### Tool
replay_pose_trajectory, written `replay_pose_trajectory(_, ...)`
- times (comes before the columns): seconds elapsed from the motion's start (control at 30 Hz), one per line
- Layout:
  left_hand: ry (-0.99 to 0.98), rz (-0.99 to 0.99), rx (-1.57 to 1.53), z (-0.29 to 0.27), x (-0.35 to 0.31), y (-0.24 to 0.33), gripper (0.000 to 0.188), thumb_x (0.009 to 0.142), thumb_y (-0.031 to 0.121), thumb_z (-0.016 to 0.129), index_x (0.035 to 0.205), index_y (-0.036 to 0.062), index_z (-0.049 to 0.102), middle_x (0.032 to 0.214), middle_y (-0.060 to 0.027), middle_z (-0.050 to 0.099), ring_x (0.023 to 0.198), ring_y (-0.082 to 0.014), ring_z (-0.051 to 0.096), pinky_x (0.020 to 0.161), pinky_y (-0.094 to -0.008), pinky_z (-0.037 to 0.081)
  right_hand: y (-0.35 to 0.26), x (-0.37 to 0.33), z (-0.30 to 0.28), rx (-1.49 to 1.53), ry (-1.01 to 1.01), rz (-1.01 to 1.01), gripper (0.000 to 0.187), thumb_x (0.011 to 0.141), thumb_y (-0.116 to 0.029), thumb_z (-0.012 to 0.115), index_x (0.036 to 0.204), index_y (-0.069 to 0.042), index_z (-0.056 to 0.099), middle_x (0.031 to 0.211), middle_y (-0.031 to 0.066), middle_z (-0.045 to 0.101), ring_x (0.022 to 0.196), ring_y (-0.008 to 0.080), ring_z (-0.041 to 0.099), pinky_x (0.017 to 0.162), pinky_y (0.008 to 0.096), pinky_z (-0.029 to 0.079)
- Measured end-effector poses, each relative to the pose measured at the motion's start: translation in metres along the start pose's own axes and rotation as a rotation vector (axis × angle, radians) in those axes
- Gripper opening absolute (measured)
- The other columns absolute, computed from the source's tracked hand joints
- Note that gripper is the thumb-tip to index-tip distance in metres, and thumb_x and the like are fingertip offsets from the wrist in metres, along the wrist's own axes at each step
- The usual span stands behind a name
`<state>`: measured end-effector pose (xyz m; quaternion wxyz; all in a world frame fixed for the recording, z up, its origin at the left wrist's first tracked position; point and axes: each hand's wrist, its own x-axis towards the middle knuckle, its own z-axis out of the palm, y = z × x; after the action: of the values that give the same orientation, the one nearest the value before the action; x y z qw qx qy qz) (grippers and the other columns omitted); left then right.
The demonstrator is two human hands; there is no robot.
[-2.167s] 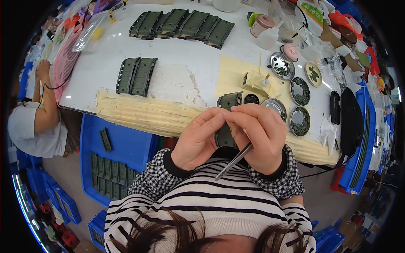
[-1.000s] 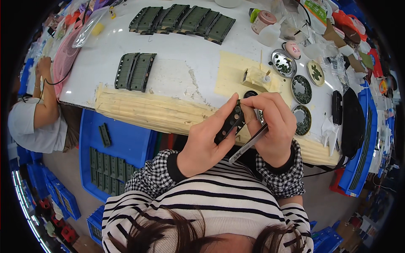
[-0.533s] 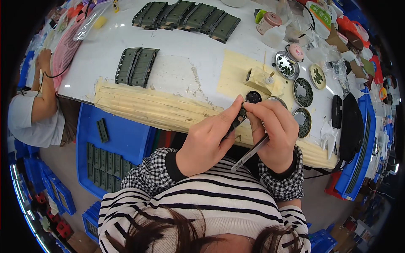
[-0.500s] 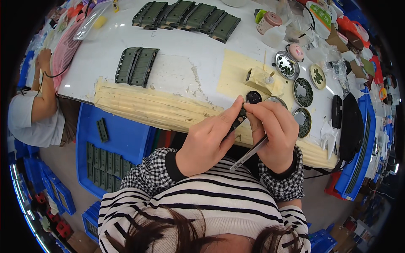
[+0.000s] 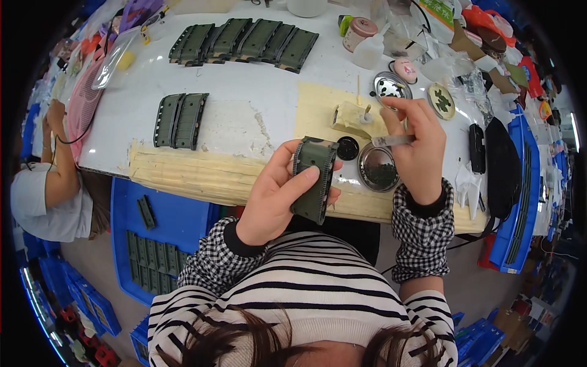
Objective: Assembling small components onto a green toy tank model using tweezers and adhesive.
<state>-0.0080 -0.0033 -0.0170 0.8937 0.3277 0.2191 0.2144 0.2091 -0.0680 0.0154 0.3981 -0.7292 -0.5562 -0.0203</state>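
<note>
My left hand [image 5: 273, 199] is closed around a dark green camouflage panel [image 5: 313, 183] with toothed long edges, thumb pressed on its broad face. It is tilted up in front of the table's near edge. To the right, my right hand [image 5: 420, 147] is raised over the metal dishes, its fingers curled round flat metal tweezers [image 5: 391, 140] that point left. Thumb and forefinger come close together beside a dish of small dark green bits [image 5: 391, 87]. Below that hand lies another round dish [image 5: 377, 168] with dark bits, partly covered by the hand.
A small black pot [image 5: 348, 148] and a tape-wrapped block [image 5: 354, 120] stand on yellow paper. More green panels [image 5: 244, 43] lie at the back, a pair [image 5: 181, 120] at left. A blue crate [image 5: 162, 202] sits below the table. A person [image 5: 46, 183] is at far left.
The panel has turned from edge-on to show its broad face. My right hand has left it and moved right, towards the dishes, with the tweezers. The whole view has shifted a little.
</note>
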Motion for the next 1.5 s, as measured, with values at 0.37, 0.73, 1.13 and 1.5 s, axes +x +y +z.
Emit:
replay_pose_trajectory(0.37,-0.195,-0.194,-0.485,-0.006,0.011,-0.015,0.045,0.101,0.023,0.046,0.142,0.0072,0.033,0.108,-0.0122,0.062,0.083,-0.0194,0.068,0.078,-0.0355,0.058,-0.013,0.0,-0.001,0.132,0.169,-0.032,0.01,0.082,-0.003,0.07,0.091,-0.001,0.068,0.079,0.007,0.058,0.064,0.0152,0.059,0.057,0.0268,0.045)
replay_pose_trajectory(0.73,-0.259,-0.247,-0.604,-0.01,0.012,-0.024,0.044,0.1,0.021,0.046,0.14,0.0082,0.033,0.108,-0.014,0.063,0.083,-0.0214,0.069,0.077,-0.0383,0.06,-0.034,-0.033,0.011,1.024,-0.021,0.277,0.019,0.098,-0.013,0.053,0.102,0.006,0.054,0.1,0.0106,0.059,0.085,0.0173,0.067,0.08,0.0311,0.059)
replay_pose_trajectory(1.13,-0.26,-0.262,-0.618,-0.01,0.01,-0.025,0.046,0.099,0.02,0.048,0.141,0.0087,0.033,0.109,-0.0145,0.064,0.083,-0.022,0.07,0.077,-0.0386,0.06,-0.034,-0.033,0.011,1.018,-0.023,0.314,0.019,0.098,-0.013,0.053,0.102,0.006,0.055,0.098,0.0103,0.06,0.083,0.019,0.069,0.073,0.0259,0.058)
replay_pose_trajectory(1.5,-0.137,0.032,-0.134,0.003,0.004,0.004,0.053,0.103,0.024,0.038,0.15,0.0064,0.02,0.133,-0.0173,0.049,0.11,-0.0265,0.059,0.098,-0.0429,0.047,-0.003,-0.013,0.017,0.216,0.215,0.061,0.009,0.086,-0.004,0.067,0.095,-0.002,0.067,0.084,0.0063,0.056,0.062,0.0124,0.056,0.052,0.0233,0.042)
